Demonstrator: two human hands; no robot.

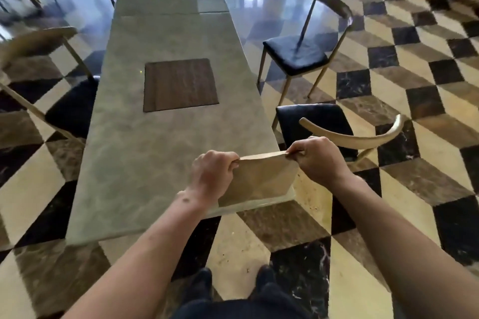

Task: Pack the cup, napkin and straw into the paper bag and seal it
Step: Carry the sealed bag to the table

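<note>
While both hands, left hand (212, 171) and right hand (317, 160), pinched the paper bag (259, 178) top corners, I judged even tension best for folding.

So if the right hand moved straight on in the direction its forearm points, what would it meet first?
Probably the chair with the curved wooden back. The right hand, pinching the paper bag at its top corner, points up and left over the table corner; the chair seat lies just beyond, though depth is unclear.
</note>
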